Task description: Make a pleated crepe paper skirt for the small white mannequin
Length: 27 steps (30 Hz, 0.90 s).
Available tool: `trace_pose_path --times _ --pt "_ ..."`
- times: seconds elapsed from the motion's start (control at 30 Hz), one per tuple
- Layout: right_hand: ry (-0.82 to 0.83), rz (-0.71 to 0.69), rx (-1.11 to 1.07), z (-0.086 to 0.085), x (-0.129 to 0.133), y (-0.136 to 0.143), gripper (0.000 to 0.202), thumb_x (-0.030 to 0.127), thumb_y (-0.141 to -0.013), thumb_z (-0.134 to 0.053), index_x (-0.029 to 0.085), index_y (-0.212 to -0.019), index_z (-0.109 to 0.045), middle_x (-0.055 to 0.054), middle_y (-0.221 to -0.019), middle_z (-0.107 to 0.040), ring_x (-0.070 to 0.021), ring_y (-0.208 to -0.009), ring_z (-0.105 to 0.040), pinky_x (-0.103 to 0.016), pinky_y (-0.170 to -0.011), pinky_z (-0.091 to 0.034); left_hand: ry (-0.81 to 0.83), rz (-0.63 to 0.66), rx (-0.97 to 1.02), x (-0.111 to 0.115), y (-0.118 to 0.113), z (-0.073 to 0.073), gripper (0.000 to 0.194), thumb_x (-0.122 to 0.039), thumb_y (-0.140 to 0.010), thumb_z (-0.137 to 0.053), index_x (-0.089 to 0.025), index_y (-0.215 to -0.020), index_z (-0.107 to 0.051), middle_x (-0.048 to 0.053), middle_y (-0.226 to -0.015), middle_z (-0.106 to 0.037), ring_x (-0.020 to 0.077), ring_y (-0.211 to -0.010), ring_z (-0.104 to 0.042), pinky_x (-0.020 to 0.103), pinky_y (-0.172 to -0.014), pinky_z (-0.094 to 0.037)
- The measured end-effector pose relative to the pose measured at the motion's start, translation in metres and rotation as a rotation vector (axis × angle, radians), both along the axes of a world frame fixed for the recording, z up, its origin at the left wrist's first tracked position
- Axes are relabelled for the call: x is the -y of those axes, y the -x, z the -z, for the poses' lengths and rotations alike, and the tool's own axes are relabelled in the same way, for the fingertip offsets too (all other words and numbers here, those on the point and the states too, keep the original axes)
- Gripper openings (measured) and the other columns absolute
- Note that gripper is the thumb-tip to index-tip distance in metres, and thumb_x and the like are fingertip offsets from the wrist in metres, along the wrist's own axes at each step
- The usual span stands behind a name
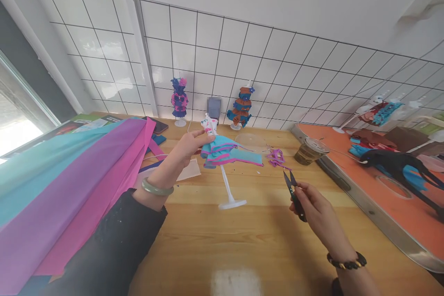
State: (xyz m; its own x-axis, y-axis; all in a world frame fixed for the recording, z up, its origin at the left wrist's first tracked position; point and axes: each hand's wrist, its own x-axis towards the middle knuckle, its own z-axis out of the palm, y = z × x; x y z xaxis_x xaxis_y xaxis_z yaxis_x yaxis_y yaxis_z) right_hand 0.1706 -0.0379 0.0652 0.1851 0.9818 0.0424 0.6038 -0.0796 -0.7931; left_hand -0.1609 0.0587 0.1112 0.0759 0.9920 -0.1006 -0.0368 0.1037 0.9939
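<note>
My left hand (187,148) grips a small white mannequin (209,126) with a coloured print on its upper body, fingers closed round it at the waist. A turquoise ruffled skirt (220,148) with pink edging wraps the mannequin, and a loose turquoise strip (251,155) trails from it to the right. Below, the mannequin's white stand (231,203) appears tilted over the table. In my right hand (314,203) is a pair of black thread snips (293,194), blades apart and pointing up and away from me. The snips do not touch the skirt.
Pink-purple trimmings (275,157) lie near a brown patterned cup (310,151). Two dressed mini mannequins (179,99) stand by the tiled wall (270,64). Turquoise, purple and pink fabric sheets (86,185) spread at left. An orange sewing-machine table (347,141) with a black machine part (391,159) borders the right.
</note>
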Motion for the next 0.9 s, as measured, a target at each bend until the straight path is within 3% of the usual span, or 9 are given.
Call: trace_pose_path --times 0.17,0.33,0.53,0.9 --pt "0.005 -0.152 -0.461 -0.029 0.009 0.075 0.042 0.056 -0.083 -0.05 0.019 -0.103 -0.053 0.007 -0.059 -0.038 -0.0059 -0.042 -0.031 -0.02 -0.04 -0.023 -0.106 -0.042 -0.07 0.006 -0.009 0.001 0.087 -0.045 -0.063 -0.076 -0.018 -0.138 -0.041 0.008 -0.089 -0.072 0.0218 -0.083 -0.066 0.035 -0.078 -0.048" --pt "0.214 -0.376 -0.798 -0.03 0.007 0.119 0.038 0.055 -0.084 -0.051 0.017 -0.092 -0.054 0.008 -0.058 -0.032 -0.0023 -0.041 -0.018 -0.019 -0.039 -0.012 -0.239 -0.089 -0.221 0.018 -0.018 -0.003 0.087 -0.046 -0.068 -0.072 -0.019 -0.142 -0.034 0.007 -0.083 -0.073 0.0236 -0.073 -0.066 0.036 -0.071 -0.049" --pt "0.309 -0.38 -0.998 -0.025 0.003 0.131 0.037 0.054 -0.085 -0.051 0.018 -0.093 -0.053 0.009 -0.056 -0.031 -0.0014 -0.039 -0.015 -0.018 -0.038 -0.009 -0.351 -0.16 -0.288 0.023 -0.024 -0.004 0.084 -0.046 -0.07 -0.07 -0.018 -0.141 -0.035 0.006 -0.081 -0.072 0.0207 -0.069 -0.064 0.031 -0.064 -0.048" --pt "0.28 -0.375 -1.051 -0.027 -0.002 0.138 0.036 0.053 -0.086 -0.05 0.018 -0.084 -0.053 0.01 -0.055 -0.03 -0.0012 -0.038 -0.015 -0.017 -0.037 -0.012 -0.357 -0.152 -0.344 0.033 -0.035 -0.009 0.083 -0.046 -0.071 -0.069 -0.016 -0.141 -0.035 0.005 -0.083 -0.072 0.0192 -0.072 -0.062 0.029 -0.064 -0.046"
